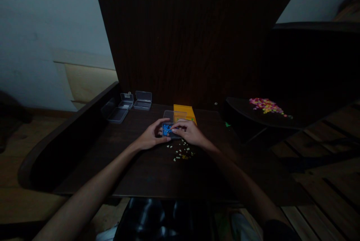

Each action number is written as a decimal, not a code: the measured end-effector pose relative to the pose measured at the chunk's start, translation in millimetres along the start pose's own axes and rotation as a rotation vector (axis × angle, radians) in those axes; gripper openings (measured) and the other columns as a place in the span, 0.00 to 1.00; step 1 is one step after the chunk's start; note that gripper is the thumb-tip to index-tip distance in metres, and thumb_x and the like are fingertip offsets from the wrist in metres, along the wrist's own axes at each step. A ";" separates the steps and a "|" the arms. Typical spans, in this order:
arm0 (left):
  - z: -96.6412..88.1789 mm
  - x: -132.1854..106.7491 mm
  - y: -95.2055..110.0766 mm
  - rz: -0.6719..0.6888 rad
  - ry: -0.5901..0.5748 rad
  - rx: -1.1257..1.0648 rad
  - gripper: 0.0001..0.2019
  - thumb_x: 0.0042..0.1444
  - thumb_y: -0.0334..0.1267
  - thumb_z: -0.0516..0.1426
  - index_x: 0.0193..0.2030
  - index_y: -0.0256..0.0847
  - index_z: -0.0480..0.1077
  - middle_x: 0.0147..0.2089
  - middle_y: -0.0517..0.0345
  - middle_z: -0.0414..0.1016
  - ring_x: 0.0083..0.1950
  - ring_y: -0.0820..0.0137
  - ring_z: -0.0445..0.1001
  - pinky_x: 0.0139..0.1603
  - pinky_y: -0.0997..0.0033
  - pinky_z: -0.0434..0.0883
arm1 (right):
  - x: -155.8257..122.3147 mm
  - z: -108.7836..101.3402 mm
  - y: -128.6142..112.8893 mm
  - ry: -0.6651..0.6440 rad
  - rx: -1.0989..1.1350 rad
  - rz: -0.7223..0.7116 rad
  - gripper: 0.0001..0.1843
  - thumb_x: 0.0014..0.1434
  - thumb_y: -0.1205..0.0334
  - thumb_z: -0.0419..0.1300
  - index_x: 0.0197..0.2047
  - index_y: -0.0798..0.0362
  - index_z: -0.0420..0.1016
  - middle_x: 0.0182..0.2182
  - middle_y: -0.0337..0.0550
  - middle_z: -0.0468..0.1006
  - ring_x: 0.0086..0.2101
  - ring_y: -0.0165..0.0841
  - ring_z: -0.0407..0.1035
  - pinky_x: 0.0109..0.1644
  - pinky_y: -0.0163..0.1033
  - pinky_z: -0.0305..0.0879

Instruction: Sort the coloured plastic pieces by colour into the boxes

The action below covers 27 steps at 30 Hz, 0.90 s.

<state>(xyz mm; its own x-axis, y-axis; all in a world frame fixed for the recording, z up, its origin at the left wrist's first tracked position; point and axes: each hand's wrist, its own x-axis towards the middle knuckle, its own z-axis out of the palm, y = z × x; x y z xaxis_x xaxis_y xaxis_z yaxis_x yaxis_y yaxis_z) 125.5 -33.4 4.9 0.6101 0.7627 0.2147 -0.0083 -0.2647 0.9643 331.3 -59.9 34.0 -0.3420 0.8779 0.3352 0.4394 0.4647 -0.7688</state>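
A small clear plastic box (pixel 172 138) with its lid raised sits at the middle of the dark desk, with blue pieces (pixel 166 129) inside. My left hand (pixel 152 134) is curved round the box's left end, thumb at the near side and fingers at the far side. Over the box's right part reaches my right hand (pixel 187 131), its fingertips pinched together at the blue pieces; what they hold, if anything, is too small to make out. Just in front lie scattered pale and yellow small pieces (pixel 184 154). Behind the box is an orange-yellow case (pixel 184 110), partly hidden by my right hand.
Several clear boxes stand open at the back left, among them one box (pixel 143 102) near the back panel. A heap of pink and yellow bits (pixel 267 106) lies on the raised shelf at right. A raised side board (pixel 70 132) borders the desk (pixel 146 181) at left.
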 end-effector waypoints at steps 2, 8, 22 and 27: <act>0.4 0.0 -1.3 -0.003 -0.009 -0.020 0.37 0.47 0.40 0.66 0.63 0.42 0.58 0.54 0.49 0.70 0.49 0.64 0.73 0.53 0.58 0.71 | 1.2 -2.6 -1.4 -0.015 -0.095 -0.070 0.05 0.57 0.64 0.62 0.36 0.52 0.81 0.34 0.42 0.75 0.35 0.32 0.68 0.41 0.39 0.65; 1.7 0.0 0.7 -0.018 -0.019 -0.070 0.37 0.47 0.39 0.66 0.63 0.42 0.57 0.52 0.50 0.71 0.48 0.65 0.74 0.52 0.58 0.71 | 3.4 -6.3 -4.3 -0.149 -0.175 -0.177 0.06 0.59 0.67 0.60 0.36 0.52 0.80 0.35 0.43 0.77 0.38 0.33 0.70 0.44 0.40 0.65; 3.0 -1.5 6.2 -0.023 0.000 -0.045 0.36 0.46 0.39 0.67 0.61 0.41 0.59 0.56 0.49 0.68 0.49 0.66 0.72 0.51 0.62 0.72 | 11.1 -6.7 -12.8 -0.264 -0.428 -0.228 0.07 0.60 0.70 0.59 0.38 0.54 0.79 0.37 0.44 0.77 0.40 0.34 0.69 0.46 0.39 0.63; 2.3 -0.4 3.5 -0.018 -0.007 -0.083 0.36 0.46 0.38 0.67 0.61 0.42 0.59 0.57 0.48 0.68 0.50 0.65 0.73 0.51 0.61 0.72 | 12.1 -8.3 -12.6 -0.291 -0.448 -0.253 0.08 0.60 0.70 0.59 0.38 0.54 0.80 0.39 0.45 0.73 0.42 0.33 0.67 0.46 0.38 0.64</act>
<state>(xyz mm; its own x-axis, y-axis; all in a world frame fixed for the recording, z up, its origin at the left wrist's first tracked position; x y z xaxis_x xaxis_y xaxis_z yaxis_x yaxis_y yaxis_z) 127.0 -35.9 7.8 0.6165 0.7625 0.1963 -0.0629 -0.2008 0.9776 328.6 -54.2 52.2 -0.6677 0.6951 0.2663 0.6011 0.7145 -0.3579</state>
